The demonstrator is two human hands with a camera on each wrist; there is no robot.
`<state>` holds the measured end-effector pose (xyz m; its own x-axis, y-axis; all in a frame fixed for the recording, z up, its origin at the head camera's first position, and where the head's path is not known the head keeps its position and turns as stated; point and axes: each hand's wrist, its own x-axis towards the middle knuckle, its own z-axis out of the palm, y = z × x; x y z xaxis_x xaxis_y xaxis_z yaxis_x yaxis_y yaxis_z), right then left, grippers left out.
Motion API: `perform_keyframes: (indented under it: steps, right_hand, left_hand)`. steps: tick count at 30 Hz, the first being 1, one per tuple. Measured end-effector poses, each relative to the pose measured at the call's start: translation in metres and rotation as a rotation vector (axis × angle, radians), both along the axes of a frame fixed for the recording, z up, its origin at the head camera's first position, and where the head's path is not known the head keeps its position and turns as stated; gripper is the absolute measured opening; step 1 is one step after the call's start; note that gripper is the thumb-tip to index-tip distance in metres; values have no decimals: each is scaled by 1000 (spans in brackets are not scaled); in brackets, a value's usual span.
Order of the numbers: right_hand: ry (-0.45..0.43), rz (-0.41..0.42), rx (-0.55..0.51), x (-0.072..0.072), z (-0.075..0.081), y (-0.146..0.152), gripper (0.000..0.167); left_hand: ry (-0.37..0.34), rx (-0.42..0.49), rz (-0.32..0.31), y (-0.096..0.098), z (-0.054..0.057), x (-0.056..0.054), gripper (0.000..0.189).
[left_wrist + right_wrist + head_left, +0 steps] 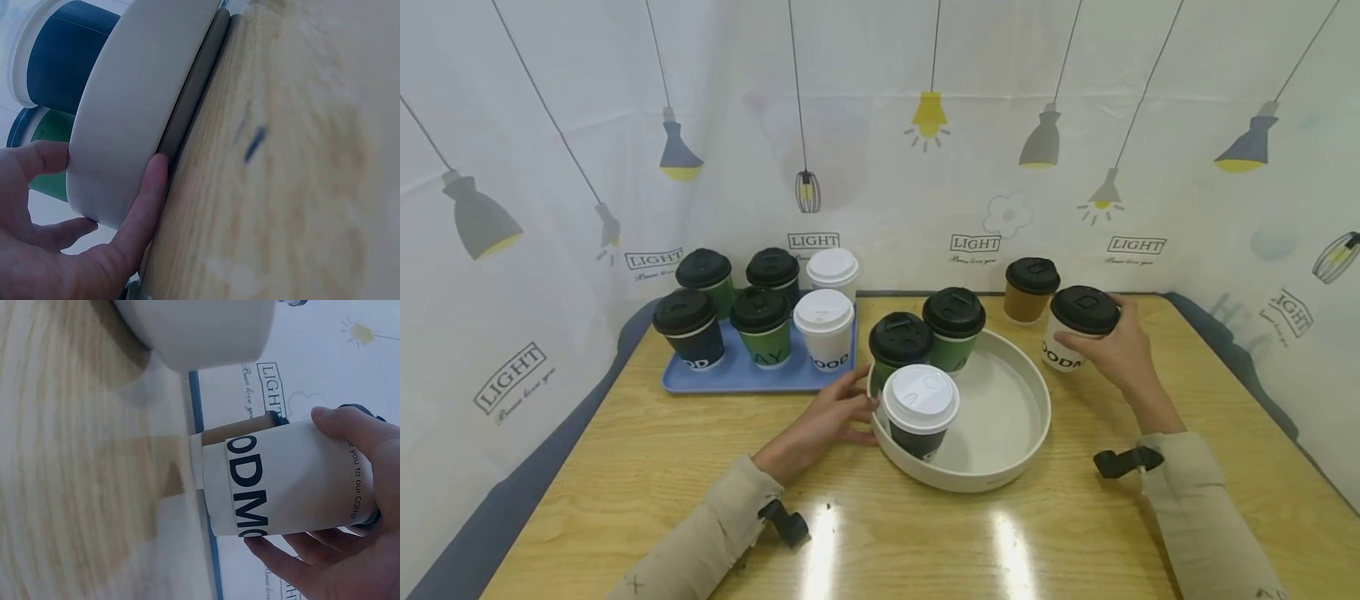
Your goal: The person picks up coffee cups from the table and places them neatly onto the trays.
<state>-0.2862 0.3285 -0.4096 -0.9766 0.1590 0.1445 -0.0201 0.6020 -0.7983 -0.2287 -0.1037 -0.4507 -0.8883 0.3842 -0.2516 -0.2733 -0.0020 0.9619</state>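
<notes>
My right hand (1123, 350) grips a white paper coffee cup (300, 481) with a black lid, thumb on one side and fingers on the other. In the right wrist view its base appears close over the table. At the left side of a round cream tray (1000, 475), my left hand (827, 417) rests spread fingers against the outer wall, one finger (147, 194) low by the table. Inside the tray stand a dark cup with a white lid (921, 408) and two green cups with black lids, one behind (953, 329) and one at the left (900, 342).
A blue rectangular tray (737, 382) at the back left carries several lidded cups in dark blue, green and white. A brown cup with a black lid (1030, 292) stands behind the white cup. A printed curtain (880, 167) hangs along the table's back edge.
</notes>
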Motion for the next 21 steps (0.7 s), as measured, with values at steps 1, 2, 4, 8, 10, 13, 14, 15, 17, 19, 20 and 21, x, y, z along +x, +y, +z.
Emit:
perform_keyframes:
  steps: [1, 2, 4, 8, 10, 13, 14, 15, 17, 19, 20, 21]
  right_hand:
    - [3, 4, 3, 1, 2, -2, 116]
    - [4, 11, 3, 2, 4, -3, 117]
    - [13, 26, -4, 4, 9, -6, 117]
    - [38, 57, -11, 10, 20, -10, 115]
    - [52, 72, -14, 12, 26, -12, 114]
    - [64, 91, -26, 15, 32, -16, 114]
    - [65, 97, -29, 16, 34, -17, 114]
    - [64, 102, -28, 16, 35, -18, 114]
    - [64, 114, -30, 18, 38, -20, 114]
    - [68, 131, -26, 21, 40, -23, 114]
    - [73, 138, -20, 22, 41, -25, 114]
    - [76, 146, -14, 23, 42, -27, 113]
  left_hand:
    - [-2, 0, 2, 0, 0, 0, 75]
    - [-4, 1, 2, 0, 0, 0, 74]
    - [-3, -1, 3, -1, -1, 0, 74]
    - [1, 0, -2, -1, -1, -1, 73]
    - [7, 6, -10, -1, 0, -1, 72]
    - [15, 21, -15, -1, 2, 0, 72]
    - [15, 20, -14, -2, 3, 1, 72]
    - [15, 19, -11, -1, 4, 1, 72]
    - [11, 18, -10, -1, 4, 1, 72]
    - [5, 16, -11, -2, 2, 1, 72]
    - [4, 16, -12, -2, 2, 1, 72]
    - [3, 18, -10, -2, 0, 1, 72]
